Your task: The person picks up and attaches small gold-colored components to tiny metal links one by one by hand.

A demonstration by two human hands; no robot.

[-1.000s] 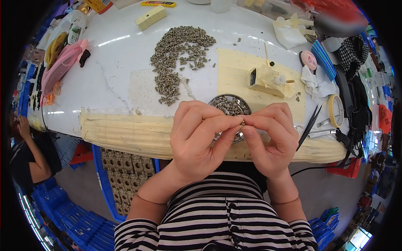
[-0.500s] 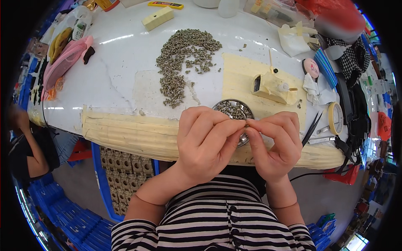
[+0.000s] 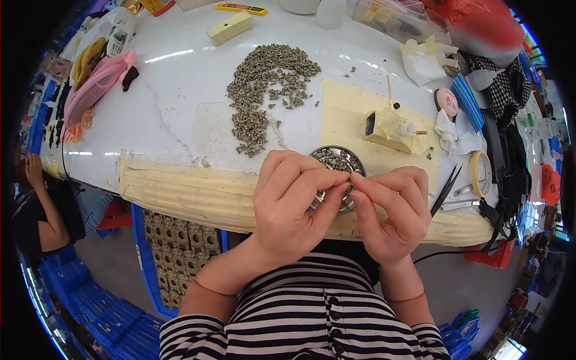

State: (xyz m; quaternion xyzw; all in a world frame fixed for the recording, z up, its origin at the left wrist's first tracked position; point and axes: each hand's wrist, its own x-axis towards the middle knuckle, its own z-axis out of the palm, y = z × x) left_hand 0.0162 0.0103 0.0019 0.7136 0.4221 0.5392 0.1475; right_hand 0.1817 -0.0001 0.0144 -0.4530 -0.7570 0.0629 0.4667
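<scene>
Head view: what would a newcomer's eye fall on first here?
Probably the heap of small metal parts, upper middle on the white tabletop. Next, the left hand and right hand, meeting over a round metal dish, pinching a tiny object I can't identify. A pink mesh item stands out at left.

Two hands [image 3: 291, 204] and one metal dish [image 3: 357, 161] are at the near edge of the table [image 3: 162, 114]. One heap of small metal parts [image 3: 247, 123], too many to count, lies beyond; one cream block [image 3: 230, 29] is toward the far edge.
</scene>
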